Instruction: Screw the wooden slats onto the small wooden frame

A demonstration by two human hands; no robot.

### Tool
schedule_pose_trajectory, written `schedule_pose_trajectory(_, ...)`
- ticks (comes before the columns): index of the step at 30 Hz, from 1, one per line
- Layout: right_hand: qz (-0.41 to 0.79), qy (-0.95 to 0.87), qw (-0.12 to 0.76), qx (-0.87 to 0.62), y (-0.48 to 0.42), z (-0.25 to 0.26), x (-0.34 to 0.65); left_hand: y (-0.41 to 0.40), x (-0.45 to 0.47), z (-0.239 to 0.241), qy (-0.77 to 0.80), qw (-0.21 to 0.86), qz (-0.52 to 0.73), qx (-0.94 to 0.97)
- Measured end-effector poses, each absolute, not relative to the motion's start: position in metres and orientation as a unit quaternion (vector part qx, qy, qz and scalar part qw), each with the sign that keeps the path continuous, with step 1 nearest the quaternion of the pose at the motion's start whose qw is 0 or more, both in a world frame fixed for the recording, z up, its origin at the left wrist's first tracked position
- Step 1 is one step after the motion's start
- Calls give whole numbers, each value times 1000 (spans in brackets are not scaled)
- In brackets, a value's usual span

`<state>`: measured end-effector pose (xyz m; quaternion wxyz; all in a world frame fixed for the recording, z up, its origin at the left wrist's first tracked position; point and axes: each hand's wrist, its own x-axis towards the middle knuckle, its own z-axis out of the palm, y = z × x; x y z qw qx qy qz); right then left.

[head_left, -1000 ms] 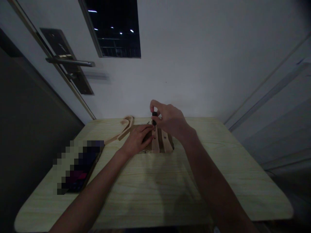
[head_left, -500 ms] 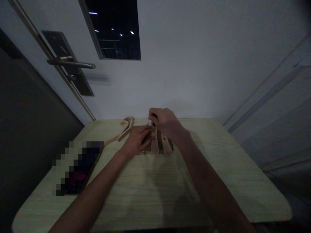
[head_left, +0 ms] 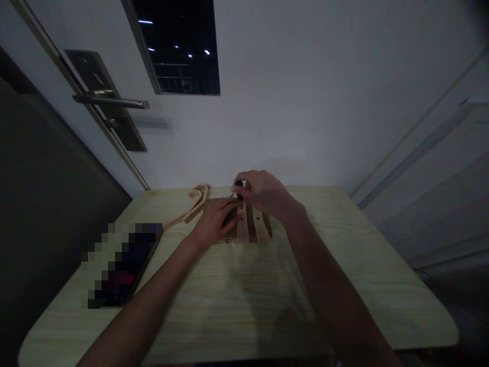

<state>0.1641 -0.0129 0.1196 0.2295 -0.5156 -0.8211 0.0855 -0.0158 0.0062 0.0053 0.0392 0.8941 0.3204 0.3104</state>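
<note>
Hands (head_left: 263, 191) adjacent, black handle (head_left: 240, 190) in right

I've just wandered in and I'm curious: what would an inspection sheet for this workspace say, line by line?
Surface: pale wood-grain table, shadows across the middle.
Job's things: two pale wooden strips with dark spots; a small black object at the far end of one.
Clutter: a hook-shaped wooden piece and a dark-screened device, partly pixelated, both toward the left.
Grip: right hand pinches the black object; left hand, thumb and fingers apart, reaches the strips' left edge.
Cables: nothing seen for certain.
Surroundings: white door, metal handle, dark window; dim light.
</note>
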Motion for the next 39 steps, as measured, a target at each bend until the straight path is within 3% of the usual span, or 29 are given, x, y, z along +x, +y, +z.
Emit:
schedule_pose_trajectory(12, 3, -812, 200, -548, -2, 104, 158, 4, -16, 8, 329, 50, 303, 893)
schedule_pose_trajectory(24, 140, -797, 290, -511, -2, 108, 165, 5, -17, 6, 320, 41, 313, 893)
schedule_pose_trajectory(39, 62, -803, 224, -549, -2, 111, 171, 5, -18, 5, 323, 56, 311, 892)
